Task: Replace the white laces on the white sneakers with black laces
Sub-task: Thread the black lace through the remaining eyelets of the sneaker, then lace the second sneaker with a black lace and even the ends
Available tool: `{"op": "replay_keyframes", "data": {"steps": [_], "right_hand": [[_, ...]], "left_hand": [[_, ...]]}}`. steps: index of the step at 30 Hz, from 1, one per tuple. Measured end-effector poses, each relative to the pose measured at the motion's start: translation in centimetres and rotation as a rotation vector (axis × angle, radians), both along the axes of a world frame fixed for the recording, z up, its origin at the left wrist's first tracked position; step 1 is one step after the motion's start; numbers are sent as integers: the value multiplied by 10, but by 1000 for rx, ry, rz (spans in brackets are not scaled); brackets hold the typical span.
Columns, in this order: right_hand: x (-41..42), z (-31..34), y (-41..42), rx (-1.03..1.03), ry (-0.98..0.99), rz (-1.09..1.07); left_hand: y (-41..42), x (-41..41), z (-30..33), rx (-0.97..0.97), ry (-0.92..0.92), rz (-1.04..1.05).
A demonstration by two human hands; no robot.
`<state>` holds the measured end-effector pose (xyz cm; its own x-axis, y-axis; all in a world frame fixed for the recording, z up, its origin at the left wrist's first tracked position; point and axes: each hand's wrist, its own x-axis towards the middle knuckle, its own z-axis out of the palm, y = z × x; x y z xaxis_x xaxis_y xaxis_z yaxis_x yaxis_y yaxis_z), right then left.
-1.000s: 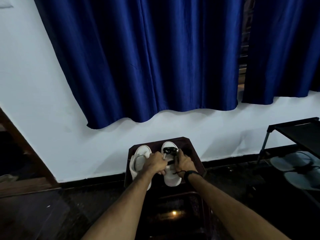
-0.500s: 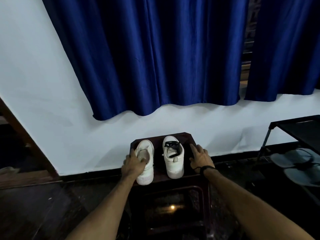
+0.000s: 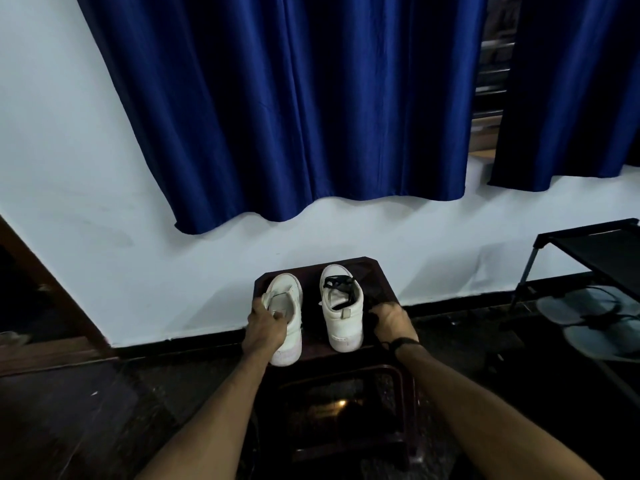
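1. Since half a second ago, the right hand [image 3: 393, 320] has drawn back from a flat, spread rest on the stool top and now curls its fingers at the stool's right edge, while the left hand [image 3: 265, 323] has closed further over the left shoe.
2. That left hand grips the unlaced white leather sneaker [image 3: 285, 317] at its collar, fingers hooked over the near-left rim of the opening, wrist straight and forearm reaching in from the lower left.
3. Fingers of the right hand are bent down over something dark just right of the other shoe; whether they pinch a black lace or only the stool edge I cannot tell. A black band circles that wrist.
4. Between the hands stands the second white leather sneaker [image 3: 343, 306], toe pointing away, with a black flat lace [image 3: 337, 284] threaded loosely across its upper eyelets.
5. Both sneakers sit side by side, apart from each other, on a dark brown wooden stool [image 3: 372, 275] set against a white wall.
6. Deep blue curtains [image 3: 294, 105] hang above, and a black metal shoe rack [image 3: 588, 244] stands to the right, holding grey sandals [image 3: 595, 317].
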<state>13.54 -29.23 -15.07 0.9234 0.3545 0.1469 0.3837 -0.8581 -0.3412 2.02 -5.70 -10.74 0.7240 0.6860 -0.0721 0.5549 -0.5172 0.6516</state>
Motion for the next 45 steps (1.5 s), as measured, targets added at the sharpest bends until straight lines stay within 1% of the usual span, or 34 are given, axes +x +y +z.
{"op": "replay_keyframes", "data": {"steps": [2, 4, 6, 7, 8, 9, 10, 11, 14, 15, 16, 18, 20, 21, 25, 28, 31, 34, 37, 40, 42, 43, 45], "right_hand": [[-4, 13, -11, 226, 66, -50], [-5, 35, -20, 448, 145, -70], [-3, 64, -28, 546, 175, -27], [-1, 80, -31, 578, 189, 8], [0, 98, -35, 616, 220, 56], [-1, 115, -39, 660, 270, 120], [-3, 132, -41, 722, 334, 192], [-6, 148, -41, 796, 398, 261], [-21, 188, -29, 958, 492, 401], [-27, 197, -22, 981, 501, 430], [-31, 204, -15, 992, 506, 456], [-37, 212, -2, 995, 526, 483], [-44, 218, 10, 977, 543, 486], [-48, 221, 15, 965, 546, 490], [-59, 228, 36, 902, 527, 503], [-72, 230, 48, 876, 526, 499], [-76, 224, 50, 946, 505, 444], [-73, 221, 48, 1028, 489, 396], [-70, 231, 47, 1103, 494, 360], [-66, 248, 46, 1101, 506, 398], [-63, 258, 45, 1049, 508, 410], [-62, 262, 44, 1021, 525, 419], [-61, 269, 40, 979, 574, 443]], "left_hand": [[-4, -3, 4, 32, 35, 10], [-10, -7, 11, 161, 66, 27], [-17, -11, 22, 316, 39, 5], [-18, -10, 26, 357, -20, -14], [-22, -9, 34, 351, -89, -46], [-27, -8, 46, 301, -158, -95], [-33, -4, 61, 202, -225, -152], [-40, -2, 78, 57, -283, -211], [-63, 1, 126, -527, -380, -395], [-66, 0, 135, -669, -399, -449], [-67, -2, 143, -766, -428, -492], [-65, -9, 155, -832, -527, -500], [-59, -15, 167, -836, -631, -423], [-56, -20, 172, -816, -652, -390], [-41, -31, 185, -737, -637, -295], [-34, -39, 196, -737, -638, -280], [-26, -46, 207, -746, -638, -304], [-18, -51, 213, -668, -585, -339], [-10, -53, 215, -641, -561, -315], [-3, -53, 215, -674, -525, -340], [-2, -51, 218, -693, -554, -348], [-3, -51, 220, -657, -564, -338], [1, -48, 225, -488, -542, -320]]}}
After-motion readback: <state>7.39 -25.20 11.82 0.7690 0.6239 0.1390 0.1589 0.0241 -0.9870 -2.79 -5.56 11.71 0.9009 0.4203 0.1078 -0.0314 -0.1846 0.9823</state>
